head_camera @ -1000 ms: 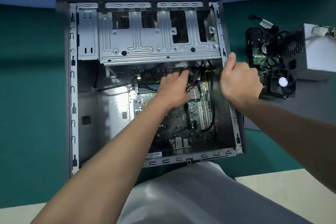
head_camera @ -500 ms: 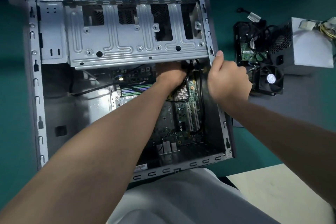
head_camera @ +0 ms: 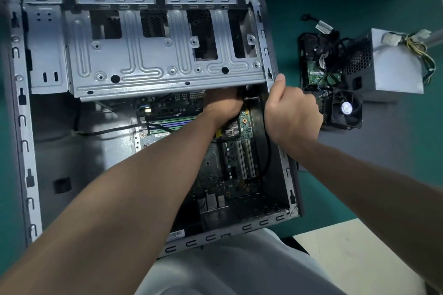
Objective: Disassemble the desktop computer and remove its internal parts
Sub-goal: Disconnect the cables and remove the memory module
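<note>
The grey metal desktop computer case lies open on its side across the left and centre of the frame, on the green bench. Inside it, a silver sheet-metal drive cage spans the upper part, and a green motherboard lies flat below it. The left hand reaches over the motherboard and under the cage's lower edge; its fingers are hidden there, so I cannot tell whether it grasps anything. The right hand curls over the case's right wall, thumb up along the rail. At upper right, apart from the case, sit a grey box-shaped power supply and a black cooling fan.
</note>
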